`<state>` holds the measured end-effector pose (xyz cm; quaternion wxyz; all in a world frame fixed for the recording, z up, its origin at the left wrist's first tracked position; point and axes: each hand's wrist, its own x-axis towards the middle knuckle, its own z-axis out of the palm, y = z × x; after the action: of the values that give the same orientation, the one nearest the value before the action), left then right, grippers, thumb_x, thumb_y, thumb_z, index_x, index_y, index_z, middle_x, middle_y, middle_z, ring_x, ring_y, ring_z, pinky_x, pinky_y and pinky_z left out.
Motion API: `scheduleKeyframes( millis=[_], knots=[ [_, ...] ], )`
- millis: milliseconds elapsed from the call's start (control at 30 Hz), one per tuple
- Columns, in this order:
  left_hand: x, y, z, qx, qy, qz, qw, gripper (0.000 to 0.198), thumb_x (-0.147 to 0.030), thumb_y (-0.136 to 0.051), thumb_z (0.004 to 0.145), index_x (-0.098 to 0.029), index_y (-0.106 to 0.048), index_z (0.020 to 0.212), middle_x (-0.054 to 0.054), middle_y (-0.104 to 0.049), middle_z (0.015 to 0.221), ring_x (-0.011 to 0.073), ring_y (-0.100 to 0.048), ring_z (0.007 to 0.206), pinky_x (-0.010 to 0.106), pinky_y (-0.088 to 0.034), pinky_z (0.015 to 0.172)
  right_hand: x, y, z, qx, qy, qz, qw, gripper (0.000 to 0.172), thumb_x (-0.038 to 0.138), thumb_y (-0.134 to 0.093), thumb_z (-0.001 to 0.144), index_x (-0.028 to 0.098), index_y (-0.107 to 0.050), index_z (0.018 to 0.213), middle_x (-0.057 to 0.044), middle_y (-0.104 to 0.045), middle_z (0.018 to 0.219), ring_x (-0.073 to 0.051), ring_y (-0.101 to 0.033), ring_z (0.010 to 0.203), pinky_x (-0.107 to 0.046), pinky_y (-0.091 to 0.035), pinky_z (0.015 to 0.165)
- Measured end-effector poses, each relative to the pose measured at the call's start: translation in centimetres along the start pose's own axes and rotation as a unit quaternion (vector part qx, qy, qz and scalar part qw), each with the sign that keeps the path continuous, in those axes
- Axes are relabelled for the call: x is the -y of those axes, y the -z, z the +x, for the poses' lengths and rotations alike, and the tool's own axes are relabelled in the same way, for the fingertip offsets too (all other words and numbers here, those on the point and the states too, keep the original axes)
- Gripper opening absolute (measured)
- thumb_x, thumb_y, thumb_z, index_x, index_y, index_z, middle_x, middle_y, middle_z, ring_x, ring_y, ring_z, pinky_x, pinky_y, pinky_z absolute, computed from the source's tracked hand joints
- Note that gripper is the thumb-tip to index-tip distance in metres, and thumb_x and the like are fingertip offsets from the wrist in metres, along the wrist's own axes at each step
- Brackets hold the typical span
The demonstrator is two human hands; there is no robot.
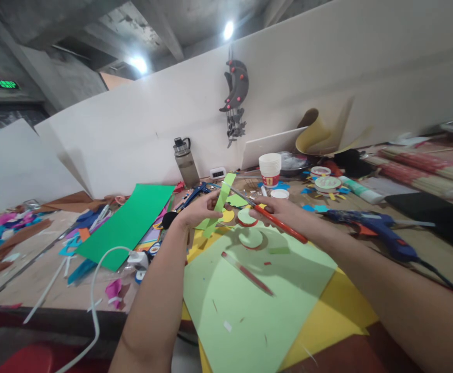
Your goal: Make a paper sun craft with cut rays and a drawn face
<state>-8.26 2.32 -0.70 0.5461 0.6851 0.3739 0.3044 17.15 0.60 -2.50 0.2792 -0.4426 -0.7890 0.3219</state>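
Note:
My left hand (198, 210) is closed on a light green paper strip (222, 199), holding it upright above the table. My right hand (279, 210) grips red-handled scissors (273, 217), whose blades point left and meet the strip near its top. Below my hands lies a large light green sheet (250, 305) over a yellow sheet (339, 305). On the green sheet lie a red strip (248, 273) and a round green-and-red disc (250, 237).
A dark green sheet (129, 225) lies to the left among paper scraps. A water bottle (185, 163) and paper cups (269, 168) stand at the back. A blue glue gun (374, 228) lies to the right. A white cable (94, 290) curls over the front left edge.

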Motion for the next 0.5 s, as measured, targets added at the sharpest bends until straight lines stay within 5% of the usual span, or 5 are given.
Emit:
scheduleKeyframes(
  millis=[500],
  knots=[
    [0.1, 0.6, -0.4, 0.049, 0.006, 0.014, 0.999, 0.079, -0.018, -0.077, 0.062, -0.02, -0.046, 0.135, 0.014, -0.065, 0.115, 0.0235, -0.061, 0.104, 0.028, -0.048, 0.078, 1.2, 1.4, -0.4, 0.052, 0.009, -0.025, 0.998, 0.058, 0.064, -0.049, 0.079, 0.018, -0.067, 0.11, -0.001, -0.061, 0.058, -0.017, -0.056, 0.056, -0.026, -0.042, 0.053]
  ],
)
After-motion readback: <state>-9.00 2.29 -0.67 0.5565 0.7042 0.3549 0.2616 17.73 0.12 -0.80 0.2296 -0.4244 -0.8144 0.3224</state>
